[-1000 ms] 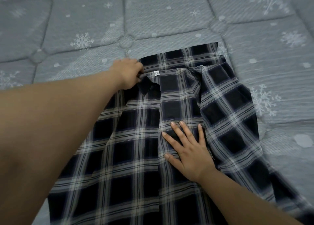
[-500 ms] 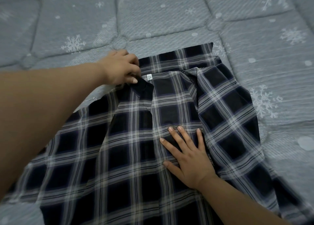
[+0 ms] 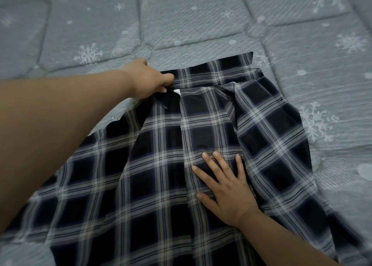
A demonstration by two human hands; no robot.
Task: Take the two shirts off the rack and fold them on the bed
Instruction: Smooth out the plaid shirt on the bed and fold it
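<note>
A dark navy and white plaid shirt (image 3: 153, 177) lies spread on the bed (image 3: 181, 20), collar at the far end. My left hand (image 3: 150, 82) grips the left end of the collar (image 3: 213, 70), fingers curled round the fabric beside a small white label. My right hand (image 3: 227, 187) presses flat on the shirt's middle, fingers spread and straight. The shirt's right front panel lies folded over toward the centre. A second shirt and the rack are out of view.
The bed's grey quilted cover with white snowflake prints surrounds the shirt on the far side, left and right. My left forearm crosses the left half of the view and hides part of the shirt's left side.
My left hand has pulled the collar's left end outward and a little farther away, and the left panel has spread wider to the left. My right hand has stayed pressed in place.
</note>
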